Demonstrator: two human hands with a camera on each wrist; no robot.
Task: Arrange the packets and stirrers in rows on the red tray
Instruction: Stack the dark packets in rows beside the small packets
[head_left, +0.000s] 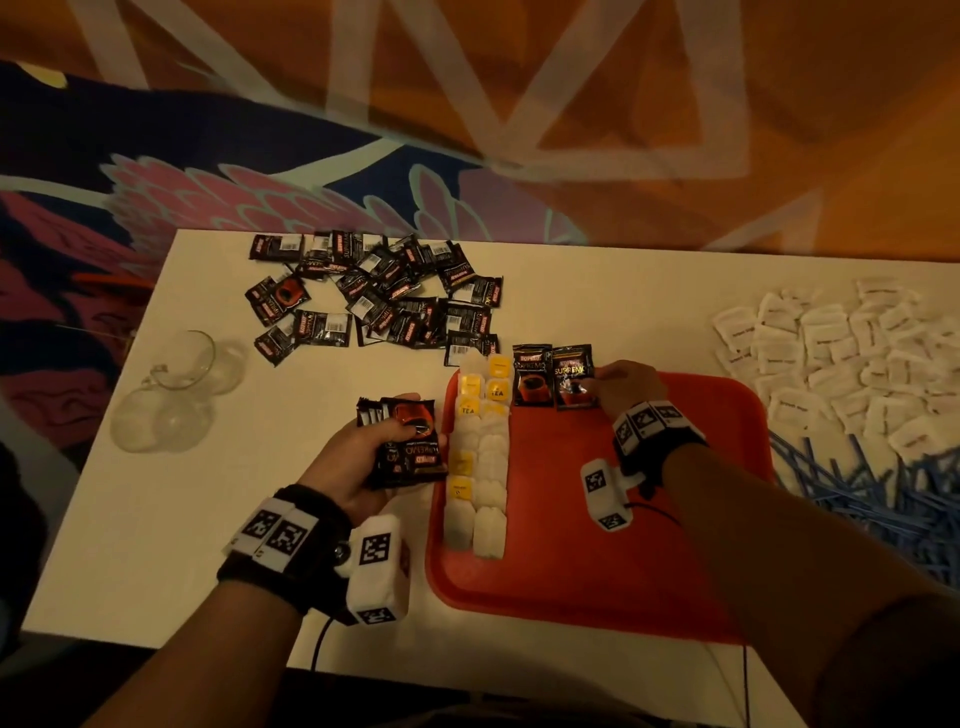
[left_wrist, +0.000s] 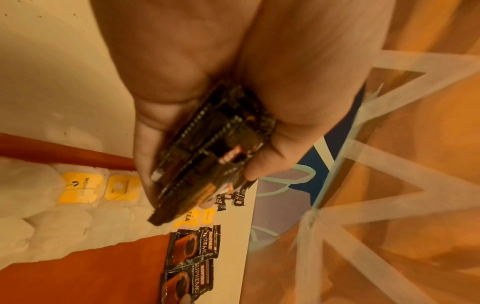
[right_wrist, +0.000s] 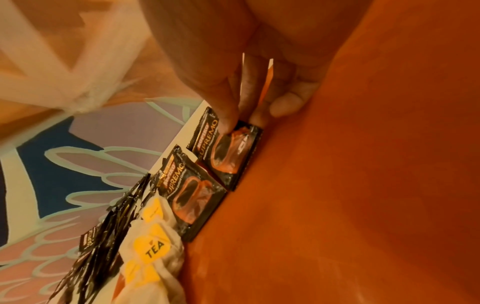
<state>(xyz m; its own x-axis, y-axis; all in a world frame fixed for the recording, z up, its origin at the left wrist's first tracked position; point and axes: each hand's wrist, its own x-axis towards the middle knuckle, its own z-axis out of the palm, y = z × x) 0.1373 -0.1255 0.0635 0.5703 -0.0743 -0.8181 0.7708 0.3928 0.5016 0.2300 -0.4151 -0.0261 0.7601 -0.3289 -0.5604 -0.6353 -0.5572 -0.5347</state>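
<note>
Our left hand (head_left: 358, 457), nearest in the head view, grips a stack of coffee packets (head_left: 408, 447) at nine o'clock of the red tray (head_left: 623, 519). Left-wrist view: thumb and fingers curl round that stack. Right-wrist view: our right hand (right_wrist: 249, 86) presses straight fingertips (right_wrist: 228, 123) on the second coffee packet (right_wrist: 228, 152) at the tray's twelve o'clock edge.

A red tray (head_left: 675, 519) on a white table (head_left: 156, 519) carries white tea bags (head_left: 491, 467) with yellow tags, beside black coffee packets (head_left: 532, 375) printed with an orange-red cup; more black packets (head_left: 384, 296) lie scattered, with white sachets (head_left: 841, 353), blue stirrers (head_left: 883, 499) and an orange, navy and pink patterned carpet (head_left: 311, 156)
</note>
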